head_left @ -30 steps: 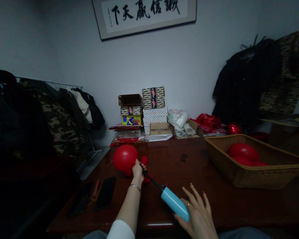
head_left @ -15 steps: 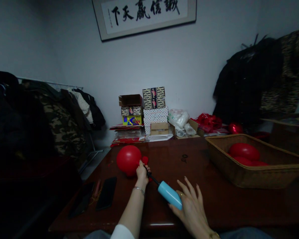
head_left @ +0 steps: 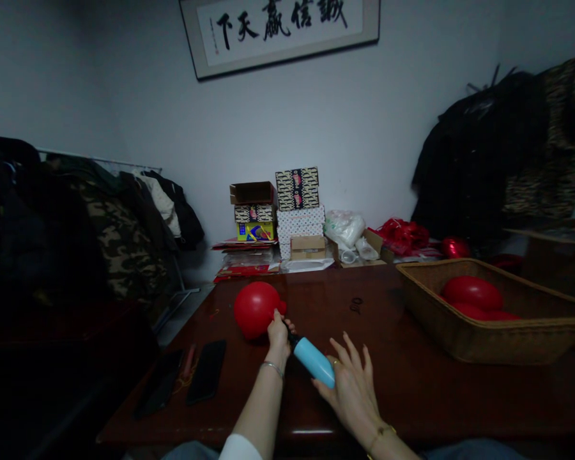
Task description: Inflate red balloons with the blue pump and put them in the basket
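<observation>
A round red balloon (head_left: 257, 310) hangs just above the brown table, its neck pinched by my left hand (head_left: 280, 332) at the black front end of a blue hand pump (head_left: 315, 362). My right hand (head_left: 352, 383) is at the pump's rear end, its palm and thumb against it and the other fingers spread. The pump slants from the balloon down to the right, with little of its black rod showing. Part of another red piece shows behind my left hand.
A wicker basket (head_left: 464, 338) with red balloons stands on the table's right side. Two dark phones (head_left: 207, 372) lie at the left. A small black item (head_left: 356, 305) lies mid-table. Stacked boxes (head_left: 301, 223) and plastic bags (head_left: 345, 228) line the back.
My right hand and the blue pump body have moved left and up toward my left hand, and the black rod has slid in. The balloon has shifted slightly right.
</observation>
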`<state>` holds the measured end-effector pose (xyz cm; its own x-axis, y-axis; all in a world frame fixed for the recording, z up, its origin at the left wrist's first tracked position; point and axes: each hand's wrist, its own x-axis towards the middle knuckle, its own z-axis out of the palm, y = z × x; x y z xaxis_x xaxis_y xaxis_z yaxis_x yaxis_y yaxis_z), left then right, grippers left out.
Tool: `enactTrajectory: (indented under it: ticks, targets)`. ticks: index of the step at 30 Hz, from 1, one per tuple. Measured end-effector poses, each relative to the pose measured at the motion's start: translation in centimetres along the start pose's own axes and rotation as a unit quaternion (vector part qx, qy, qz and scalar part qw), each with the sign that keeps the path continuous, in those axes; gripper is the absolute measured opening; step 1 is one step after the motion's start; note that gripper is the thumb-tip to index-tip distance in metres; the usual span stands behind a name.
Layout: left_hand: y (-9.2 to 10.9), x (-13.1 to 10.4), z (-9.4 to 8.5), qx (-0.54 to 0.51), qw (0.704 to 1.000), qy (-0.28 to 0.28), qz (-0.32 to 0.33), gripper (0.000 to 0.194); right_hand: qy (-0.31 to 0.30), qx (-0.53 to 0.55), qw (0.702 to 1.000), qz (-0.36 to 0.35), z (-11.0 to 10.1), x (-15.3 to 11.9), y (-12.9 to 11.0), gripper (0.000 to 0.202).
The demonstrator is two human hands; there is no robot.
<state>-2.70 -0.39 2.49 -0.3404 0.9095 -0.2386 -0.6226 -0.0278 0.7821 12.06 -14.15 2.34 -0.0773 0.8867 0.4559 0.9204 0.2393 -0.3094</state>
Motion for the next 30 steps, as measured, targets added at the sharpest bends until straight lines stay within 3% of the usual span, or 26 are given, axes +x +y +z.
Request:
enactTrajectory:
  ticks: [9, 16, 22, 30]
  targets:
    - [1.0, 2.3, -0.8, -0.012, 1.0, -0.006, 0.026, 0.035, 0.001, -0.019, 1.0, -0.007, -0.7, -4.0, 3.8, 0.04]
    - [1.6, 2.5, -0.8, 0.0, 1.0, 0.002, 0.02, 0.033, -0.014, -0.013, 1.0, 0.004, -0.4, -5.8, 5.5, 0.041]
    - [1.2, 1.8, -0.5, 0.0, 1.0, -0.004, 0.024, 0.034, 0.0, -0.021, 1.0, 0.009, -0.7, -4.8, 4.1, 0.038]
    - [-0.5, 0.2, -0.1, -0.006, 1.0, -0.018, 0.006, 0.034, 0.006, -0.013, 1.0, 0.013, 0.0, -0.8, 0.9, 0.039]
